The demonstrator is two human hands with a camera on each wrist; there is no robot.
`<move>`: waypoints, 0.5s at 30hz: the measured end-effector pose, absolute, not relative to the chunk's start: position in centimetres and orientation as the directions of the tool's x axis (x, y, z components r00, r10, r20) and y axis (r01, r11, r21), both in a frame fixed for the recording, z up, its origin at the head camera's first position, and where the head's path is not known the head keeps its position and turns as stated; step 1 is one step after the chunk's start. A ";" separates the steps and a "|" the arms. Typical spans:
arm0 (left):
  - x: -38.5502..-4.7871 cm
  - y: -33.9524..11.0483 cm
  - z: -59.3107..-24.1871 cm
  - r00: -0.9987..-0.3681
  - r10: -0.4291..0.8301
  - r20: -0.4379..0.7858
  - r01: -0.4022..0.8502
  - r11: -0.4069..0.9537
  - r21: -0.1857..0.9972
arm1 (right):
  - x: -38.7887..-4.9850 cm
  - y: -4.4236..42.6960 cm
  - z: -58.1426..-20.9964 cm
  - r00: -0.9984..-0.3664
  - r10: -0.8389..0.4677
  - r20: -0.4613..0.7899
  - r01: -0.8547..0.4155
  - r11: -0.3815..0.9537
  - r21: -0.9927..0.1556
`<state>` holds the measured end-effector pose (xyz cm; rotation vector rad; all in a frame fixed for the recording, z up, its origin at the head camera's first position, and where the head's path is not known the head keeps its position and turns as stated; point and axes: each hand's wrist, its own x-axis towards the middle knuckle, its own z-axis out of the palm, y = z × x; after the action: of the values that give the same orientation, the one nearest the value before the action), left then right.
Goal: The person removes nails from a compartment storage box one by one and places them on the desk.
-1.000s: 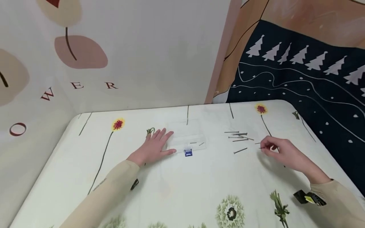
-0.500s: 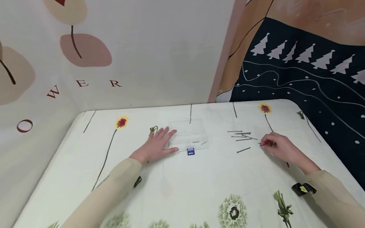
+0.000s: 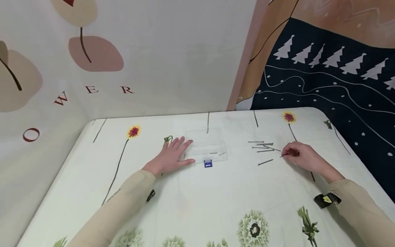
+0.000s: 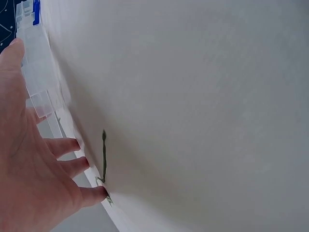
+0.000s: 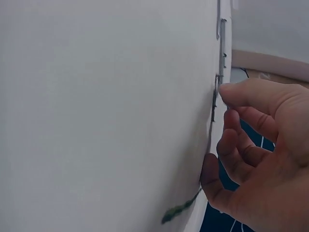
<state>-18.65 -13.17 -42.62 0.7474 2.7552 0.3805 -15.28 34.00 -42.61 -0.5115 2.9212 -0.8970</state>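
Note:
My left hand lies with fingers spread at the left side of a clear plastic box with a blue latch. In the left wrist view, its thumb and fingers are by the box wall. Two small metal pieces lie in the front part of the box. To the right, my right hand pinches a thin nail at the tabletop, most of it hidden by the fingers. Several long nails lie in a loose pile just left of that hand, with one separate nail in front.
A white flower-print cloth covers the table. Behind it hangs a pale printed curtain, and a dark cloth with white trees hangs at the right.
My right hand has lowered its fingertips onto the cloth and closed them on a nail beside the pile. The left hand stays by the box; the head view has shifted slightly.

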 end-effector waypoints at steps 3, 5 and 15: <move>-18.6 -13.1 -42.7 -0.834 0.519 -0.185 0.452 0.836 0.310 | -15.2 34.3 -42.4 -0.955 -0.293 0.050 -0.267 0.772 -0.578; -18.6 -13.1 -42.7 -0.834 0.519 -0.187 0.452 0.837 0.309 | -15.1 34.4 -42.3 -0.962 -0.267 0.058 -0.248 0.763 -0.597; -18.7 -13.0 -42.8 -0.838 0.502 -0.212 0.430 0.848 0.310 | -15.3 31.9 -41.7 -0.946 -0.308 0.098 -0.290 0.678 -0.675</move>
<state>-18.74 -13.02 -42.82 0.7063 2.7400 0.3625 -15.32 31.95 -41.69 -0.5093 2.8556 -1.1428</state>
